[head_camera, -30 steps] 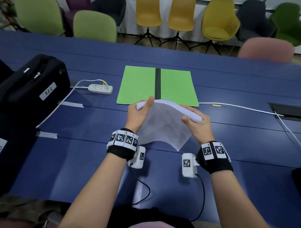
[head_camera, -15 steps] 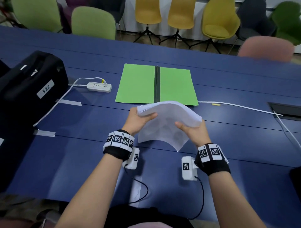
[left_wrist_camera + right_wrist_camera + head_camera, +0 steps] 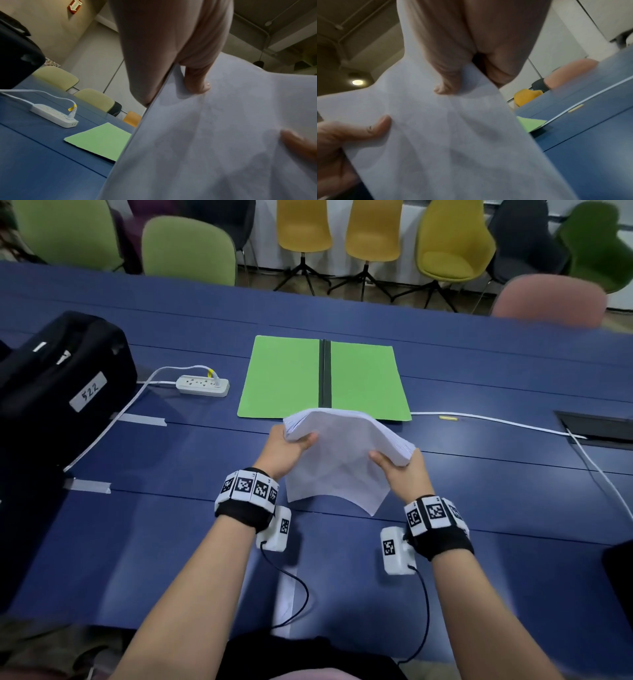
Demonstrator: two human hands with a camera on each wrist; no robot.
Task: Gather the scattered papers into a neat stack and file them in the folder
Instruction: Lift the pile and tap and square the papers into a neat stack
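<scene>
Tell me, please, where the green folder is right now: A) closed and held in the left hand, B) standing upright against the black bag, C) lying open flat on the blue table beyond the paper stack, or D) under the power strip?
C: the green folder lies spread open on the blue table, beyond the paper stack.

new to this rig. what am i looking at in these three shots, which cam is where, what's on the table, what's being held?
No robot: a person's two bare hands wearing marker bands. The big picture comes from a head camera looking down; the other two come from wrist cameras looking along each hand from under the paper. On the blue table lie an open green folder, a power strip and a black bag. The left hand and right hand grip a paper stack by its sides, off the table, just before the folder.
</scene>
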